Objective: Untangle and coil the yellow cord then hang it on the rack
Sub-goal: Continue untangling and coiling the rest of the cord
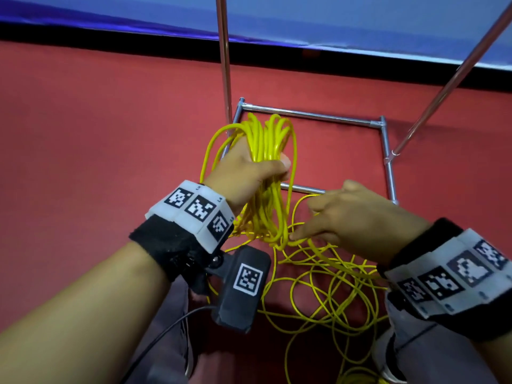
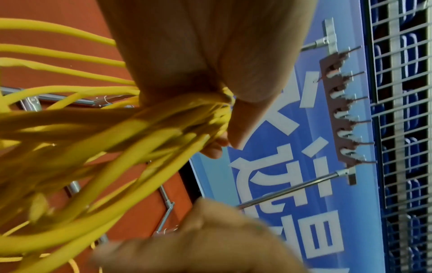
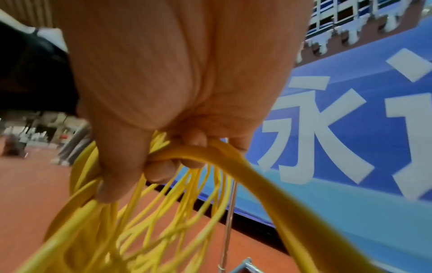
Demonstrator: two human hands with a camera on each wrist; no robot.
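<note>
The yellow cord (image 1: 267, 139) is partly gathered into a bundle of long loops, which my left hand (image 1: 257, 167) grips round the middle above the rack's base. The left wrist view shows those fingers (image 2: 236, 118) wrapped round the bundled strands (image 2: 163, 120). My right hand (image 1: 340, 217) is just right of the bundle, its fingers (image 3: 158, 166) curled round one strand (image 3: 210, 153) leading to the loose tangle (image 1: 327, 286) on the floor. The rack is a metal frame (image 1: 310, 115) with two uprights (image 1: 224, 51); its hook bar (image 2: 339, 110) shows high up.
The floor (image 1: 83, 134) is red, with a blue banner wall (image 1: 360, 20) behind the rack. My legs and a shoe (image 1: 388, 364) stand at the bottom, close to the loose cord. A black cable (image 1: 155, 336) hangs from the left wrist camera. A wire mesh fence (image 2: 402, 92) is behind the banner.
</note>
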